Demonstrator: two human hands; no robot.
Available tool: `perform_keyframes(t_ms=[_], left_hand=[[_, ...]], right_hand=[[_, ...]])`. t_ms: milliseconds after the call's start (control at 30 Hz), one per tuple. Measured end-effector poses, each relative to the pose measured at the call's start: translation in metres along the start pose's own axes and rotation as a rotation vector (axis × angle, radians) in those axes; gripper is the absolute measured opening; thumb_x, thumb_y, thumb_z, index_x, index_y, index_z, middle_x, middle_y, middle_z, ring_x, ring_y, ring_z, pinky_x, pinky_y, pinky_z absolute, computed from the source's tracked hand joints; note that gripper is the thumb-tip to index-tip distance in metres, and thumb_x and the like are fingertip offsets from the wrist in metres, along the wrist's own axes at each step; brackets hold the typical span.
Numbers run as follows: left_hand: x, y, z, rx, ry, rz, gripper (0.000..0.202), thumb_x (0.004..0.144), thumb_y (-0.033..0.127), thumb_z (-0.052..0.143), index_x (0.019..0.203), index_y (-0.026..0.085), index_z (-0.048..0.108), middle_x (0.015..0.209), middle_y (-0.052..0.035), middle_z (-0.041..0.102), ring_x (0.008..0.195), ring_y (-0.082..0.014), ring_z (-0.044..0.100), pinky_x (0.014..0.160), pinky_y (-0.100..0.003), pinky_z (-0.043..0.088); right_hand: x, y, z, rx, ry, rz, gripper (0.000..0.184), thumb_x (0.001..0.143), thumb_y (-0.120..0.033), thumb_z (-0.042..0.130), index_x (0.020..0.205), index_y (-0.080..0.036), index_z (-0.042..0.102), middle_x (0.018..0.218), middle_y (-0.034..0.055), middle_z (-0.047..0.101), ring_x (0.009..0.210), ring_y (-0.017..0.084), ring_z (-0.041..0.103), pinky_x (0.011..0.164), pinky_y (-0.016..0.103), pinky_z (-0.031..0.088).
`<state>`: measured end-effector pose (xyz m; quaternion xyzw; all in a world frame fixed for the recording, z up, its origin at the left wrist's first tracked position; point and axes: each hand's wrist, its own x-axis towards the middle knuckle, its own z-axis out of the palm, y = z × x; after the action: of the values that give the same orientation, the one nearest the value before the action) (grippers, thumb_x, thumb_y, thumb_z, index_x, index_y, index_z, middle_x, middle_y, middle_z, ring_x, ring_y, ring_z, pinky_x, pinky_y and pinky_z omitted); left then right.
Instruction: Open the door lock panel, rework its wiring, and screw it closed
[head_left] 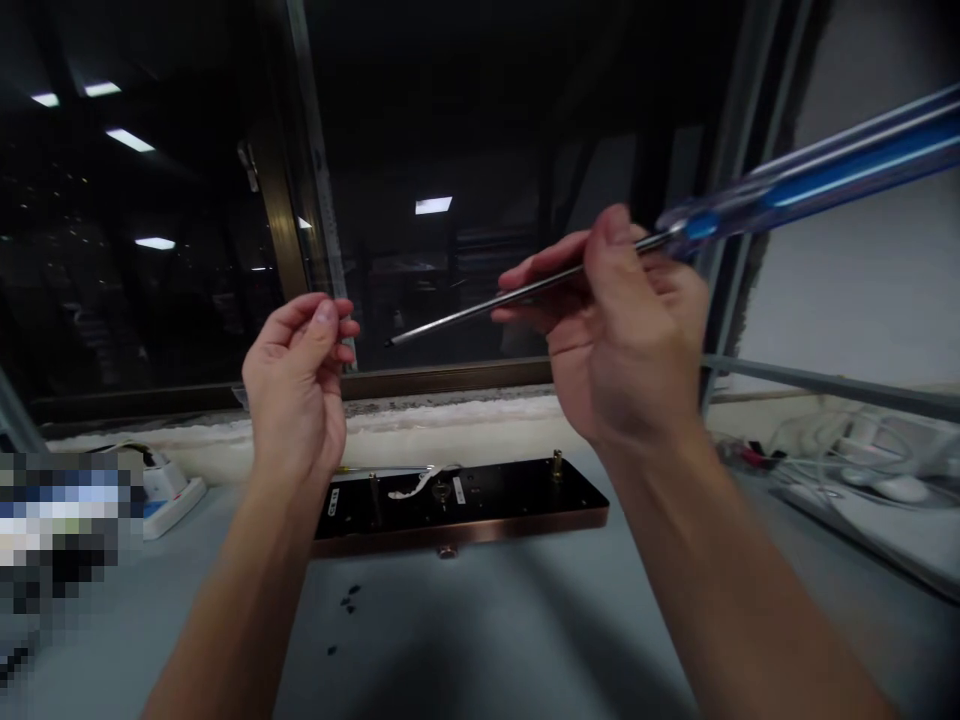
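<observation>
My right hand is raised and wrapped round the metal shaft of a screwdriver with a clear blue handle. The shaft's dark tip points left, toward my left hand, but does not touch it. The thumb and fingers of my left hand are pinched together; anything between them is too small to make out. Below both hands, a long black panel with a copper-coloured edge lies on the table. A white cable and a brass post rise from its face.
Several small dark pieces, perhaps screws, lie on the grey-blue table before the panel. A white power strip is at the left. Tangled white cables lie at the right. A dark window stands behind.
</observation>
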<state>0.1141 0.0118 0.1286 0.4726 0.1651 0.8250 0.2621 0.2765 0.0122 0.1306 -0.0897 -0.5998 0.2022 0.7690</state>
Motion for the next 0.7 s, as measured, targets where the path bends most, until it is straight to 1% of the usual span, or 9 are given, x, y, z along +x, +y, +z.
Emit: perform_keyframes(t_ms=[133,200,300,400,533,700], left_hand=[[0.0,0.005,0.0,-0.032,-0.054,-0.049,0.015,0.072,0.007,0.059,0.061,0.018,0.059,0.064,0.0032,0.062,0.054,-0.0033,0.055,0.043,-0.008,0.041],[0.0,0.007,-0.002,-0.03,-0.068,-0.067,0.018,0.074,0.008,0.059,0.06,0.019,0.059,0.064,0.0045,0.062,0.053,-0.0028,0.055,0.043,-0.007,0.041],[0.003,0.008,-0.005,-0.047,-0.082,-0.066,0.021,0.077,0.009,0.056,0.06,0.021,0.06,0.064,0.0065,0.062,0.058,-0.0026,0.058,0.049,-0.006,0.044],[0.005,0.002,-0.009,0.003,-0.113,-0.041,0.017,0.075,0.01,0.058,0.064,0.021,0.062,0.065,0.0062,0.064,0.059,-0.0039,0.059,0.055,-0.009,0.048],[0.006,-0.007,-0.014,0.062,-0.171,0.0,0.007,0.07,0.014,0.065,0.068,0.02,0.064,0.067,0.0048,0.066,0.059,-0.0055,0.061,0.055,-0.011,0.05],[0.005,-0.011,-0.018,0.076,-0.252,0.028,0.006,0.067,0.013,0.067,0.068,0.019,0.065,0.063,0.0043,0.066,0.057,-0.0055,0.061,0.057,-0.013,0.051]], right_hand=[[-0.004,-0.011,0.009,-0.015,-0.011,-0.047,0.031,0.09,-0.034,0.033,0.069,-0.021,0.052,0.072,-0.0025,0.058,0.082,0.012,0.062,0.071,0.025,0.053],[-0.006,-0.013,0.013,-0.017,-0.024,-0.047,0.031,0.091,-0.032,0.032,0.069,-0.021,0.051,0.073,-0.003,0.059,0.08,0.011,0.062,0.072,0.025,0.053],[-0.008,-0.011,0.016,-0.006,-0.037,-0.055,0.031,0.091,-0.029,0.031,0.068,-0.02,0.05,0.072,-0.0035,0.059,0.075,0.009,0.062,0.069,0.023,0.053],[-0.008,-0.006,0.015,-0.008,-0.016,-0.059,0.031,0.091,-0.028,0.03,0.069,-0.02,0.049,0.072,-0.0036,0.058,0.076,0.008,0.061,0.069,0.022,0.053],[-0.007,0.001,0.013,-0.064,-0.011,-0.05,0.031,0.091,-0.034,0.029,0.071,-0.021,0.049,0.076,-0.0036,0.057,0.086,0.011,0.06,0.075,0.026,0.05],[-0.006,0.003,0.012,-0.04,0.011,-0.035,0.031,0.092,-0.029,0.028,0.07,-0.022,0.048,0.074,-0.0044,0.057,0.085,0.01,0.061,0.076,0.027,0.051]])
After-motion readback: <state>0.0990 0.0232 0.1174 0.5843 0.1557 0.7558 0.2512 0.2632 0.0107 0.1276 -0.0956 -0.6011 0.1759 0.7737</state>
